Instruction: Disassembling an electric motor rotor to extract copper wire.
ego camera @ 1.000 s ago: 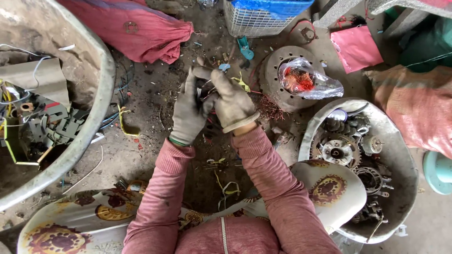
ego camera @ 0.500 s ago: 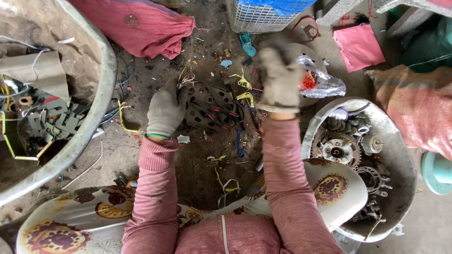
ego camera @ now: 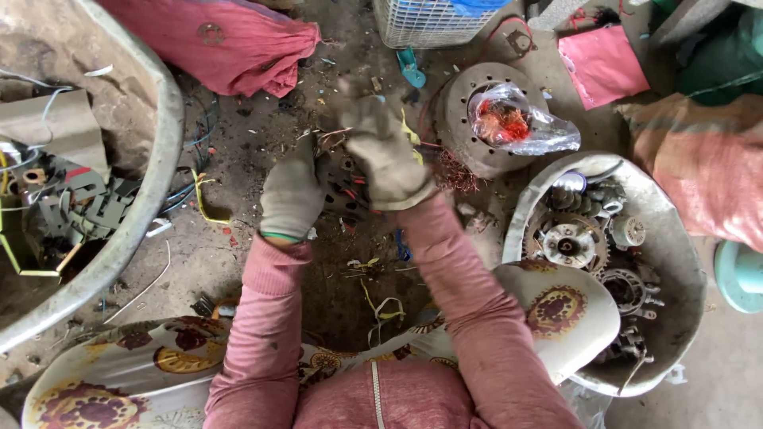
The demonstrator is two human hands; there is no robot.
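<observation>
dirt floor [ego camera: 262, 143] | 2 metal basins [ego camera: 159, 159] | red cloth [ego camera: 230, 40] | wire scraps [ego camera: 381, 306]

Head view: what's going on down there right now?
A person in grey work gloves and pink sleeves sits over a dirt floor strewn with wire scraps. Both hands, left hand and right hand, are on a dark motor part with coloured wires, held between them above the ground. A metal basin of gears sits at the right, a round disc with a plastic bag of copper wire is ahead, and a big tub of scrap is at the left.
</observation>
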